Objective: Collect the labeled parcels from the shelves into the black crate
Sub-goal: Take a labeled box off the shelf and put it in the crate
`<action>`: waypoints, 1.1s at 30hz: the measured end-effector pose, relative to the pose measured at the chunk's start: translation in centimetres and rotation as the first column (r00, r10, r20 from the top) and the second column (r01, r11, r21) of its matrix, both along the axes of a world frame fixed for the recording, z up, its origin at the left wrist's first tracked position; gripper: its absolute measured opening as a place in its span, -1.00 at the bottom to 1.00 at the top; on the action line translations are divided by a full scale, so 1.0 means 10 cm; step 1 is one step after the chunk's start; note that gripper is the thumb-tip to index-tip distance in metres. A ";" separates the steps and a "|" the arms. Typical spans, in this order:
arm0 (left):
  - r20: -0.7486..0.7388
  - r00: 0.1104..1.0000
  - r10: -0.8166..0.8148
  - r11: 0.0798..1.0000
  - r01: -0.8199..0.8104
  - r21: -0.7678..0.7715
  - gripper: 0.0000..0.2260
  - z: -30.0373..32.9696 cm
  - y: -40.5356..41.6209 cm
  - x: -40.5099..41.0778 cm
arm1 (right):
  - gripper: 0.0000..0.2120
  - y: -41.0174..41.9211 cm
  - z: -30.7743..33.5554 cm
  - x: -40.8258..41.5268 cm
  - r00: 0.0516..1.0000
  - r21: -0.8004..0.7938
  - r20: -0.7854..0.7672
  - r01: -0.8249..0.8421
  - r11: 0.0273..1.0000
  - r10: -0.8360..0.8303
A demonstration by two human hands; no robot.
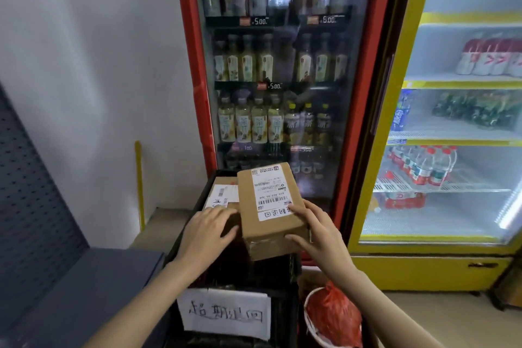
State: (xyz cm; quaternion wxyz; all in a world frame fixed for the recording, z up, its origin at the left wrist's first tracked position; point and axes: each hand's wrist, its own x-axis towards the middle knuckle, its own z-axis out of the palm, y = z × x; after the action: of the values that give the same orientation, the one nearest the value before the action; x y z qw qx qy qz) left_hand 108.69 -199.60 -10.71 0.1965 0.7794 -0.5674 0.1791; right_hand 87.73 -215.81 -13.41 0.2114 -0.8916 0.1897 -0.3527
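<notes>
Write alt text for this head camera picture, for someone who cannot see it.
A person's right hand grips a labeled cardboard parcel over a black crate, while the left hand rests on a second parcel inside. Drink fridges stand behind.

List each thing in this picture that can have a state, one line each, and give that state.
Upper parcel: tilted, gripped over the crate.
Lower parcel: lying in the crate, label up.
Black crate: open-topped, paper sign on front.
Left hand: fingers straight, resting on lower parcel.
Right hand: gripping upper parcel.
Red fridge: door closed.
</notes>
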 end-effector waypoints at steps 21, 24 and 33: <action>-0.186 0.964 -0.192 0.910 0.246 0.334 -0.69 -0.96 -1.96 2.05 | -0.61 -1.32 -0.85 1.57 0.929 0.117 -0.129 0.363 0.924 -0.348; -0.258 0.949 -0.184 0.911 0.263 0.319 -0.64 -1.00 -2.09 1.96 | -0.61 -1.36 -0.86 1.56 0.929 0.108 -0.156 0.352 0.930 -0.334; -0.278 0.941 -0.191 0.898 0.282 0.337 -0.50 -1.09 -2.32 1.82 | -0.63 -1.48 -0.77 1.46 0.921 0.016 -0.115 0.376 0.926 -0.372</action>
State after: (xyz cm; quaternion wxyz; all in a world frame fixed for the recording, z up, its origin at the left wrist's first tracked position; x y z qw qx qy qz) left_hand 126.84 -222.78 -21.58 0.1322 0.7427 -0.6544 -0.0515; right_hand 102.38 -230.60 -21.15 0.1461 -0.8529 0.3745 -0.3332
